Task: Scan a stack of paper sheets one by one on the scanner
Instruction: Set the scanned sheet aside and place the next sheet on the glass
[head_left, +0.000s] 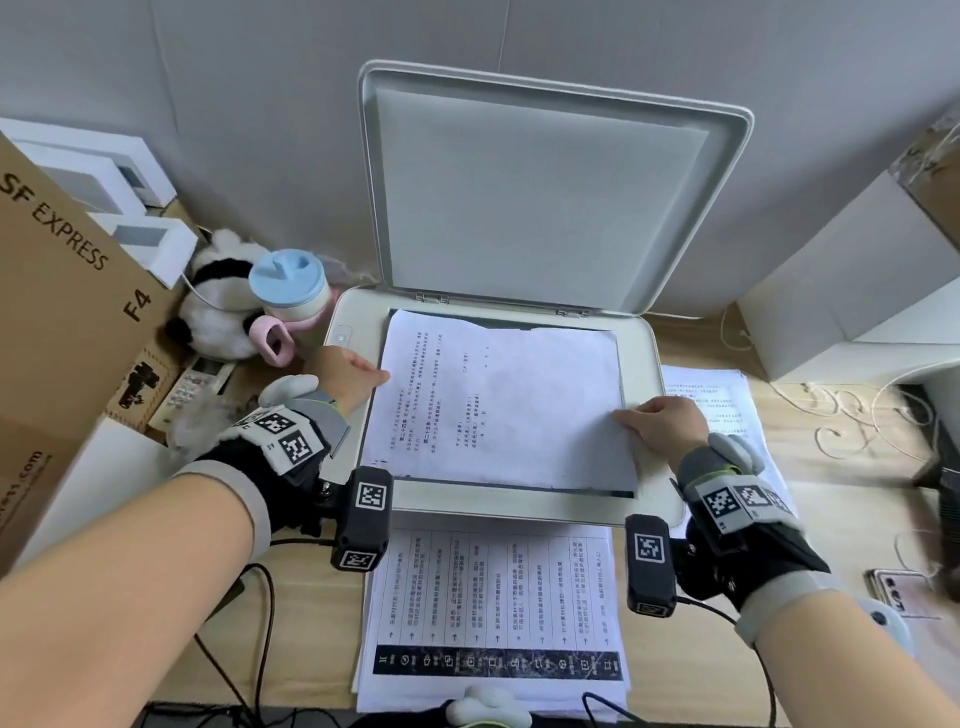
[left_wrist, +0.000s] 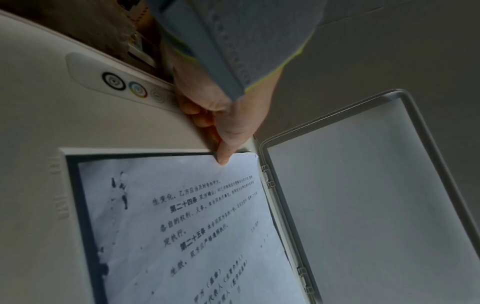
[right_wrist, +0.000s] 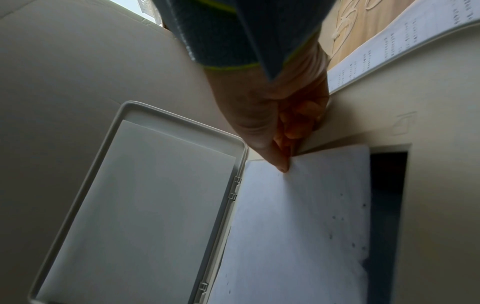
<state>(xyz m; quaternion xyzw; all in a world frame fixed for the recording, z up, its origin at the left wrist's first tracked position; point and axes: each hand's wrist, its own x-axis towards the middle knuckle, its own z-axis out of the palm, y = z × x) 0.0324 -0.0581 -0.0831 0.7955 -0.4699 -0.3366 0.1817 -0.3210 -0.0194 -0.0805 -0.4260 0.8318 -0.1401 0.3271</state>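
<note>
The white flatbed scanner (head_left: 647, 358) stands with its lid (head_left: 545, 197) raised against the wall. One printed sheet (head_left: 498, 405) lies text-up over the glass, slightly askew. My left hand (head_left: 382, 375) holds its left edge, thumb on top (left_wrist: 223, 159) and fingers curled beneath. At the right edge my right hand (head_left: 626, 418) pinches the sheet (right_wrist: 298, 226), thumb above and fingers under, with that edge lifted a little (right_wrist: 284, 167). A stack of printed sheets (head_left: 493, 597) lies in front of the scanner. More sheets (head_left: 711, 400) lie to its right.
The scanner's round buttons (left_wrist: 124, 86) sit on its left rim. A cardboard box (head_left: 62, 291), a plush panda (head_left: 218, 312) and a blue-lidded cup (head_left: 288, 283) crowd the left. On the right are a white box (head_left: 831, 291), loose cables (head_left: 857, 415) and a phone (head_left: 904, 592).
</note>
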